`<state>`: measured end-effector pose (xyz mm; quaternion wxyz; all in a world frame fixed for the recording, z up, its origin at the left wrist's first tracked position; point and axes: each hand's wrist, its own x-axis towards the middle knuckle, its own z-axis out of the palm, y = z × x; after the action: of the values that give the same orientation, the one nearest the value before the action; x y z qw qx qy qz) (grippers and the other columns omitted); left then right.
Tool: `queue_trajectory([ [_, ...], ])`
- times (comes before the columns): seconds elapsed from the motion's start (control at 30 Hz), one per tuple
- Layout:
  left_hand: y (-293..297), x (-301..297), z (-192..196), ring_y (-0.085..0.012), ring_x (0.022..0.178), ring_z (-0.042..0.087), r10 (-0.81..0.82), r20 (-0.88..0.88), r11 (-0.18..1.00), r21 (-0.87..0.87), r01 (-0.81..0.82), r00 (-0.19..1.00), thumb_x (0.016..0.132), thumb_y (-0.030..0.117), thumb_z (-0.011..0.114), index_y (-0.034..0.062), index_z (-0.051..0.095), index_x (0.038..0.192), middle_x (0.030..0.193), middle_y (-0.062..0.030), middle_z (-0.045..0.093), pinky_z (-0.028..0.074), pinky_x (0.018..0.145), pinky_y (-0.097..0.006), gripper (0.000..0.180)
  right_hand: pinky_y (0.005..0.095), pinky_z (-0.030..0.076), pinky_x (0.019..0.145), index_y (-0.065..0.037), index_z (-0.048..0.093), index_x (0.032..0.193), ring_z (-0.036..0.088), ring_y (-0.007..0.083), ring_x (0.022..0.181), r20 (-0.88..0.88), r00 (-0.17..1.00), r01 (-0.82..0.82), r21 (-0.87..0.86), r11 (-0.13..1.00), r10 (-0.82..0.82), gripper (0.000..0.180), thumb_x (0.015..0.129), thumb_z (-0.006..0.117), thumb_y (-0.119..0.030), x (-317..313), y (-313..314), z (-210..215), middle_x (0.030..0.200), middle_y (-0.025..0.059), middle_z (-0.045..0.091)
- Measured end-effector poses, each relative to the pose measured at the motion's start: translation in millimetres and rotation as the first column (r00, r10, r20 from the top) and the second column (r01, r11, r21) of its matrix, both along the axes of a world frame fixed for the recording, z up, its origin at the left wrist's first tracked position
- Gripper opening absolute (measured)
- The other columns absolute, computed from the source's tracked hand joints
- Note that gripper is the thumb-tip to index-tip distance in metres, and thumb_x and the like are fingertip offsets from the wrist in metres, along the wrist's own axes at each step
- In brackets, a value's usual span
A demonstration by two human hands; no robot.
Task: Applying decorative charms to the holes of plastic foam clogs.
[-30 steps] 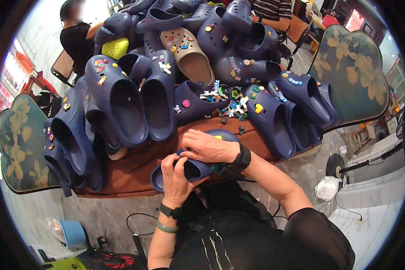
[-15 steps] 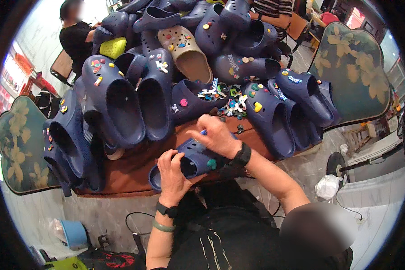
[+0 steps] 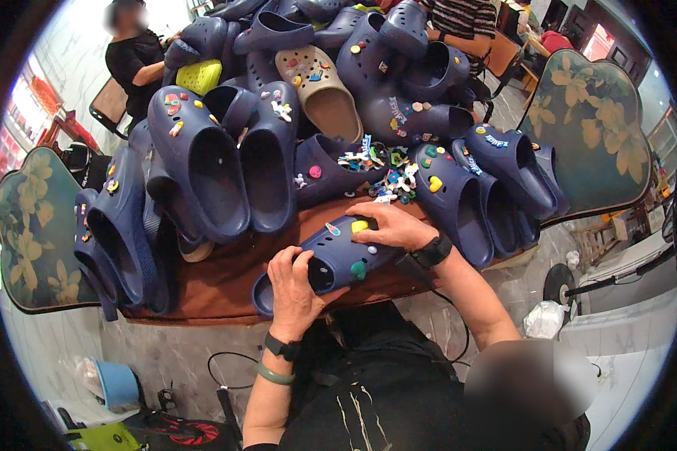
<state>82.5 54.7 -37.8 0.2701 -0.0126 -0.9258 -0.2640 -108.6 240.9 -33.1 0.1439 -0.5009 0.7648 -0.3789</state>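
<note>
Held clog: we log 1 navy blue foam clog with round vent holes, lying at the near edge of the brown table top, toe pointing up and right, heel opening toward us.
Left hand: our left hand grips the heel end of the navy clog, fingers curled and clamped over the rim of its opening.
Right hand: our right hand lies across the toe end, fingers together and pressed down on the upper; fingertips sit at a small yellow charm.
Charms on the clog: we count 1 teal heart-shaped charm on the near side and 1 small multicoloured charm farther up.
Loose charms: a heap of small mixed-colour charms lies just beyond the right hand.
Surroundings: a pile of navy clogs fills the table behind; 1 beige clog with charms lies among them.
Other person: a person in a black top sits at the far left holding a yellow-green clog.
</note>
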Motion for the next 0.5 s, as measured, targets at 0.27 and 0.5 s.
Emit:
queue_trajectory([
  [0.27, -10.4, -2.0, 4.6, -0.0391, 0.115, 0.047, 0.014, 0.018, 1.000, -0.011, -0.014, 1.000, 0.056, 0.034, 0.091, 0.0092, 0.042, 0.130, 0.124, -0.0172, 0.048, 0.039, 0.097, -0.048, 0.092, 0.0477, 0.051, 0.078, -0.004, 0.061, 0.106, 0.063, 0.0388, 0.089, -0.345, 0.910, 0.240, -0.014, 0.971, -0.230, 0.024, 0.094, 0.057, -0.025, 16.6, -23.6, -12.4, 0.100, 0.0168, 0.065],
  [0.5, -8.8, -6.0, 3.3, -0.0372, 0.114, 0.045, -0.065, -0.022, 0.998, 0.019, 0.066, 0.998, 0.054, 0.035, 0.091, 0.0097, 0.045, 0.125, 0.122, -0.0157, 0.045, 0.037, 0.098, -0.048, 0.089, 0.0493, 0.050, 0.067, -0.003, 0.061, 0.101, 0.064, 0.0408, 0.076, -0.267, 0.823, 0.498, -0.086, 0.863, -0.501, 0.027, 0.101, 0.045, -0.025, 12.8, -15.6, -26.5, 0.080, 0.0219, 0.065],
])
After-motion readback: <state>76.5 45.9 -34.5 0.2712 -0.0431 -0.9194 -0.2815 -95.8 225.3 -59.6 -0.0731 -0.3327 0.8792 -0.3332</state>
